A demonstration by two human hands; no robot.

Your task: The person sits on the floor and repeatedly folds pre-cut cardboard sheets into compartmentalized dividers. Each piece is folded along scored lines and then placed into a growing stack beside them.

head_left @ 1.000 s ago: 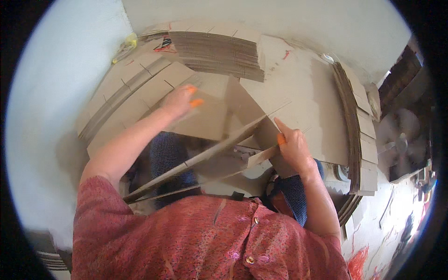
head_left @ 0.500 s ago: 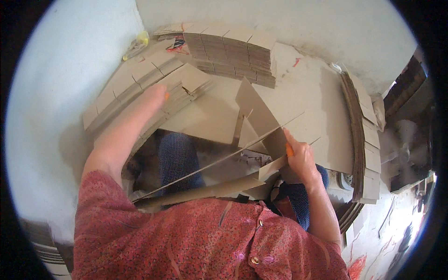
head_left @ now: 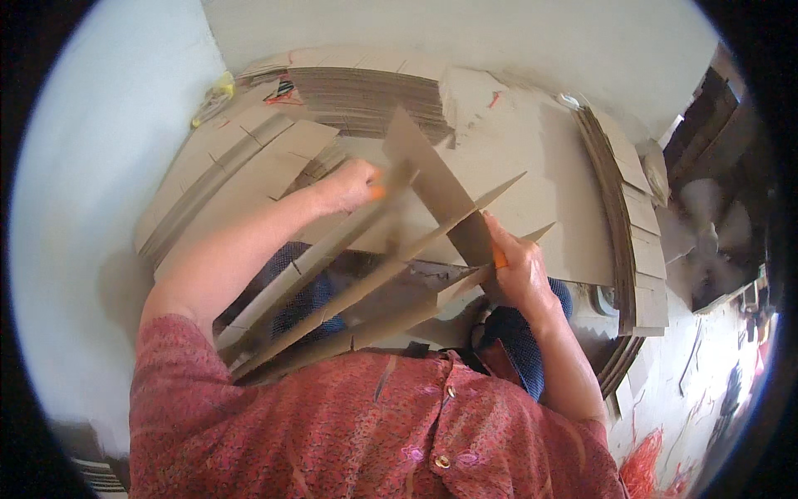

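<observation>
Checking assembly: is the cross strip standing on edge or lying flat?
On edge: the cross strip stands slotted across the long strips, right hand steadying it.

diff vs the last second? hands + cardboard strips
The left hand went out to the flat stack on the left, then came back with a long slotted cardboard strip, now gripped at its far end and lowered beside the other strips. The right hand kept its hold on the upright cross piece. The stacks around stayed put.

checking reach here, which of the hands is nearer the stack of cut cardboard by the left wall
Left. The left hand is just right of the slotted cardboard stack; the right hand is farther right, gripping the upright cardboard strip.
</observation>
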